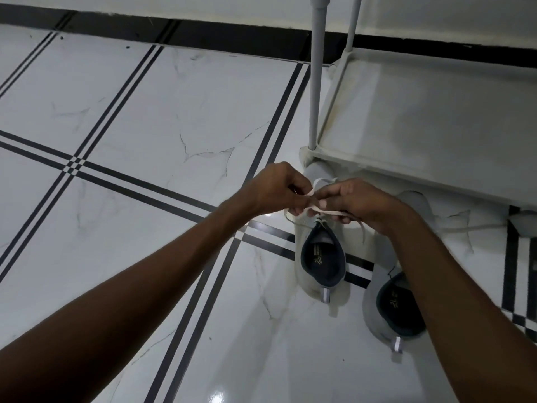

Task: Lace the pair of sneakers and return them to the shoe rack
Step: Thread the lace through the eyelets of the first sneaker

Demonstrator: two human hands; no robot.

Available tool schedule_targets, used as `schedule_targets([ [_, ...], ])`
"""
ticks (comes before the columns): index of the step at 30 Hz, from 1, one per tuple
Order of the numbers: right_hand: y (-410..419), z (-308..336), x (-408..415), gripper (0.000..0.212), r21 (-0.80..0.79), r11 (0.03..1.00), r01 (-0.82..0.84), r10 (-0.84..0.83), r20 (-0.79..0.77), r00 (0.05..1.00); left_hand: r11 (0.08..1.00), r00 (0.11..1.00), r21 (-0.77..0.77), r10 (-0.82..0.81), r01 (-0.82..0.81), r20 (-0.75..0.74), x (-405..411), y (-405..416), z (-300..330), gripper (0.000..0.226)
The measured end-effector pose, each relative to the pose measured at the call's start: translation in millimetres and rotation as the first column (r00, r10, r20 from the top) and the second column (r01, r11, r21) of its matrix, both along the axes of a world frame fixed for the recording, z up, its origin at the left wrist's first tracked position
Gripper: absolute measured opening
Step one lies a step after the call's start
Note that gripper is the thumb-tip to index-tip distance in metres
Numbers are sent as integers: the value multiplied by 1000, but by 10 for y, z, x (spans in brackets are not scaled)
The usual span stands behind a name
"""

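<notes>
Two grey sneakers on the tiled floor (145,112), heels toward the camera, toes by the foot of the rack (421,126). Left sneaker (319,274): dark lining, grey heel tab, toe just beside the rack's front corner post (315,82). Right sneaker (386,309): just right of the first, apart from it, partly covered by the right forearm; its toe reaches under the rack's bottom shelf edge. Both hands over the left sneaker's upper eyelets. Left hand (279,190): fingers closed, pinching the white lace (316,184). Right hand (357,202): fingers curled shut on the same lace, thumb pressed against it. A loop of lace stands up between the two hands; a flat run crosses below the knuckles, loose ends trailing to either side of the shoe. A second lace (476,227) lies slack on the floor to the right, running under the rack; which shoe it belongs to cannot be told. Rack's bottom shelf bare in view.
</notes>
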State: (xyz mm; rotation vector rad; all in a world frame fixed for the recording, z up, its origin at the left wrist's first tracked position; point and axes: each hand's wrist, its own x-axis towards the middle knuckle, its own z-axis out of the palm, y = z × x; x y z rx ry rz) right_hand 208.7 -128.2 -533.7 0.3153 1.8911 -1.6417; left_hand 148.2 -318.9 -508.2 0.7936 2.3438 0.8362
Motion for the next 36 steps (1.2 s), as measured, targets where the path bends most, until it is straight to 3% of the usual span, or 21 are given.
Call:
schedule_targets([
  [3, 49, -62, -12, 26, -33, 999, 3, -2, 53, 999, 996, 931, -66, -78, 58, -357, 31, 27, -129, 9],
  [9, 11, -208, -14, 16, -229, 942, 247, -193, 236, 953, 996, 822, 19, 86, -90, -563, 275, 185, -278, 8],
  [12, 31, -248, 26, 13, -221, 918, 328, -282, 215, 935, 967, 867, 117, 253, -224, -430, 285, 193, -304, 4],
  [14, 71, -248, 38, 14, -142, 906, 398, -376, 157, 913, 911, 896, 175, 403, -373, -188, 269, 161, -310, 13],
  [16, 189, -239, 71, 8, 1, 883, 469, -466, 115, 877, 836, 850, 163, 526, -524, 38, 233, 75, -344, 20],
  [18, 403, -309, 132, 16, 317, 826, 465, -484, -22, 875, 752, 754, 89, 636, -653, 164, 209, -84, -443, 22],
  [20, 554, -338, 268, 14, 695, 610, 379, -379, -164, 911, 696, 675, -45, 708, -717, 206, 226, -256, -590, 23],
  [21, 550, -344, 333, 15, 773, 514, 372, -366, -195, 910, 693, 658, -122, 716, -710, 234, 254, -301, -654, 23],
  [24, 272, -381, 437, 22, 781, 465, 417, -373, -254, 892, 733, 672, -236, 679, -638, 295, 368, -248, -744, 32],
  [26, 38, -401, 480, 31, 750, 463, 473, -308, -364, 879, 780, 786, -243, 611, -577, 93, 403, -155, -725, 51],
  [28, -137, -413, 517, 35, 715, 490, 498, -233, -443, 866, 842, 854, -142, 514, -521, -88, 429, -68, -650, 50],
  [30, -266, -435, 547, 38, 647, 605, 463, -191, -447, 874, 900, 904, -84, 425, -428, -46, 465, 8, -603, 29],
  [32, -348, -447, 563, 41, 586, 703, 403, -167, -415, 894, 919, 922, -125, 383, -374, 57, 518, 81, -584, 17],
  [36, -270, -515, 539, 22, 568, 741, 358, -171, -355, 919, 936, 932, -131, 343, -328, 116, 496, 70, -603, 15],
])
